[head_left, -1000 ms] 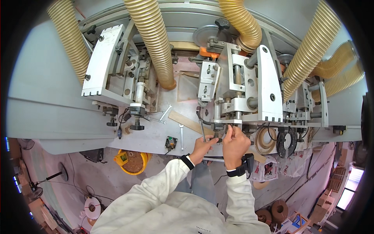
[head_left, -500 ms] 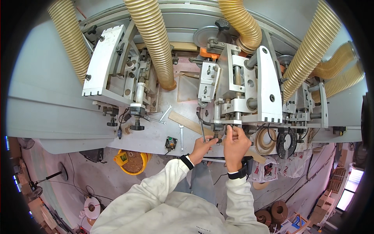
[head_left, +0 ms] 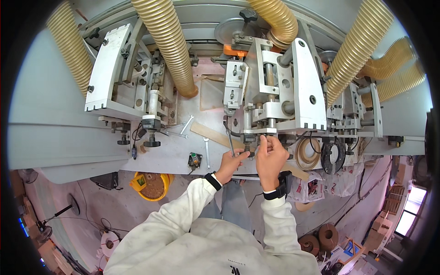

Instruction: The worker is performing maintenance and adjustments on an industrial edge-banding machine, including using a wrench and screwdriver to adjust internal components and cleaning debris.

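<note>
My left hand [head_left: 228, 167] is closed around the lower end of a slim metal wrench [head_left: 230, 143], which points up and away from me. Its thumb reaches to a black knob [head_left: 247, 154] under the middle machine unit [head_left: 271, 91]. My right hand [head_left: 270, 161] is closed in a pinch at the front underside of that unit, close beside a small counter block [head_left: 248, 138]. The fingers hide whatever they pinch there. Dark bands circle both wrists.
Wrenches [head_left: 207, 153] and a wooden strip [head_left: 211, 135] lie on the machine bed, near a small green-buttoned switch [head_left: 194, 159]. A yellow bucket [head_left: 151, 185] stands on the floor at left. Ribbed hoses [head_left: 167, 46] hang over the units. A coiled band [head_left: 306, 155] is at right.
The whole scene has shifted slightly left and upward in the picture. Both hands stay at the same part of the unit, the wrench still in the left one.
</note>
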A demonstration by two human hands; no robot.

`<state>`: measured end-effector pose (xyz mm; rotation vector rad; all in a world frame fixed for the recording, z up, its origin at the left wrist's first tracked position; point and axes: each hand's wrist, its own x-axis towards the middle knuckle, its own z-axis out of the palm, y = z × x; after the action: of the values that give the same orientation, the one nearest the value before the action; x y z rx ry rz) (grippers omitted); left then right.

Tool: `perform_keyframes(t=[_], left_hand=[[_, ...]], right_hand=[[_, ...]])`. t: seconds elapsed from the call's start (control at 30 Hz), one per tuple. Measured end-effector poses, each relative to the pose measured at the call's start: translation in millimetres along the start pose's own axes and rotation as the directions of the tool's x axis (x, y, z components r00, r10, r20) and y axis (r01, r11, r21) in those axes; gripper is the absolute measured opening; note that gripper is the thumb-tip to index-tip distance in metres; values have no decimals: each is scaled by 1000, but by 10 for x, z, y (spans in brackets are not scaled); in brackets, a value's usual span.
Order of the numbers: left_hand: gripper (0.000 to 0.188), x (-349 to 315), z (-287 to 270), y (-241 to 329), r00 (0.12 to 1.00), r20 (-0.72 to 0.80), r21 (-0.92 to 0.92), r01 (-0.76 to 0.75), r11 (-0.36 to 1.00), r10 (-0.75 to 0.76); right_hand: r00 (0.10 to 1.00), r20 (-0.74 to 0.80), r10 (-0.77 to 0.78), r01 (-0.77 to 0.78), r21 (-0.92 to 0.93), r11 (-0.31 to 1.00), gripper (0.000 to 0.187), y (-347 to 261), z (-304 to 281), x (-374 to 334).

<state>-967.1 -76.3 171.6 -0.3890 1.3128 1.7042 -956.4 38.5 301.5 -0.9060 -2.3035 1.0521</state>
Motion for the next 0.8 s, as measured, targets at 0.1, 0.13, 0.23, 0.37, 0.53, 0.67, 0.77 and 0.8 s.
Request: perform_keyframes(t=[0.1,0.13,0.23,0.37,0.53,0.67,0.77,0.8], left_hand=[[49,22,-24,-21,1000,13,-31,-19,999,19],[49,20,-18,-22,1000,14,-30,-16,999,17],[48,14,-11,-23,1000,-11,-24,-2,1000,1],[42,28,-12,-38,1000,14,-25,-11,1000,11],[43,37,-7,-85,1000,4,-29,-11,1000,11],[44,9,-22,-47,1000,15,-21,3,1000,-2],[36,18,-22,-36,1000,-15,-15,-22,1000,22],[43,15,-27,-33,1000,1,-16,-10,1000,10]], right_hand=[[999,11,36,-36,43,998,17,-56,10,1],[999,11,38,-38,42,998,17,-45,13,3],[997,12,70,-71,59,996,17,-20,28,0],[991,31,130,-134,161,978,18,59,57,-18],[987,31,158,-161,162,974,19,77,22,-22],[989,23,149,-150,202,968,18,79,40,-16],[989,23,148,-150,198,969,18,49,41,-1],[988,25,155,-157,201,967,18,62,40,-3]])
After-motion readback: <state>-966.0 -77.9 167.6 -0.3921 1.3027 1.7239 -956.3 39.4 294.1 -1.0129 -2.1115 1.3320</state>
